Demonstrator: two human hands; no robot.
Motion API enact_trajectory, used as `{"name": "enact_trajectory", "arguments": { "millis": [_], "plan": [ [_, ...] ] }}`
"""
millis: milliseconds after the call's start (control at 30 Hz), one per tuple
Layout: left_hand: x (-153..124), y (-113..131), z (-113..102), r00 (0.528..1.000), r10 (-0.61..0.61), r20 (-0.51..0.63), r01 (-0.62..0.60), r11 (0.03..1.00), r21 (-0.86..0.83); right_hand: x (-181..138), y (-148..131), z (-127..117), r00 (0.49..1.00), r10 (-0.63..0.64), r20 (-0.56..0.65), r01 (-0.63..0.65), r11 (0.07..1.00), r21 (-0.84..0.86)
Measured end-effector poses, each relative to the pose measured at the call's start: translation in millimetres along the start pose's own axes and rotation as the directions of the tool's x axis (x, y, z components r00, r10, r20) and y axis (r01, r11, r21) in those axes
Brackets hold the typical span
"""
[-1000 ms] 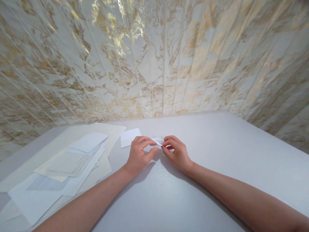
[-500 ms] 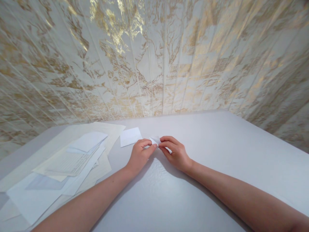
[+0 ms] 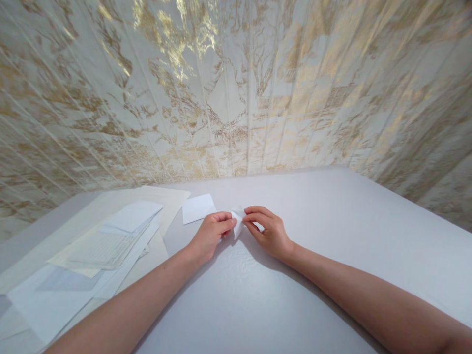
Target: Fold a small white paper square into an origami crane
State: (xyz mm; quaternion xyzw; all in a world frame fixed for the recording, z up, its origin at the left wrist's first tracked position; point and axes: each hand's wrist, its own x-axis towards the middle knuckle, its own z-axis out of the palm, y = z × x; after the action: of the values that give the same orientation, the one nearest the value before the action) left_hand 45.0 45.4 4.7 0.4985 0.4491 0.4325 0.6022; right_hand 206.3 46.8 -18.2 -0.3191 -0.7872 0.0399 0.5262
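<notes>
Between my two hands, just above the table, is a small folded piece of white paper. My left hand pinches its left side between thumb and fingers. From the right, my right hand grips the other edge with its fingertips. The paper stands tilted, with a pointed lower end hanging between the hands. Its exact folds are too small to make out. Behind my left hand a flat white rectangle of paper lies on the table, apart from the held piece.
At the left, several loose sheets lie in an overlapping pile, some cream, some white, one with printed lines. The pale table ends at a wall with a gold and white pattern.
The paper has been turned between my fingers, so more of it shows, with its point downward. My left hand's fingers have shifted along its left edge. My right hand has barely moved.
</notes>
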Motion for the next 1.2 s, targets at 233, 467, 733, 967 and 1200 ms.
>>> {"name": "enact_trajectory", "arguments": {
  "millis": [233,467,733,967,1200],
  "plan": [
    [0,-2,4,0.999,-0.016,-0.029,0.016,1.000,-0.026,1,-2,-1,1.000,0.000,0.018,0.000,1.000,-0.006],
    [-4,-5,0,0.859,0.512,-0.012,-0.392,0.672,0.629,0,-1,1,0.998,0.061,0.026,-0.061,0.998,0.005],
    [-6,-8,-4,0.622,0.712,0.325,-0.544,0.096,0.834,1,-2,5,0.955,0.296,-0.005,-0.293,0.947,0.129],
    [-8,-5,-6,0.559,0.682,0.472,-0.488,-0.190,0.852,3,-6,8,0.900,0.436,-0.018,-0.427,0.888,0.172],
    [-6,-9,-6,0.569,0.659,0.492,-0.512,-0.184,0.839,4,-8,9,0.858,0.512,-0.021,-0.500,0.845,0.191]
  ]
}}
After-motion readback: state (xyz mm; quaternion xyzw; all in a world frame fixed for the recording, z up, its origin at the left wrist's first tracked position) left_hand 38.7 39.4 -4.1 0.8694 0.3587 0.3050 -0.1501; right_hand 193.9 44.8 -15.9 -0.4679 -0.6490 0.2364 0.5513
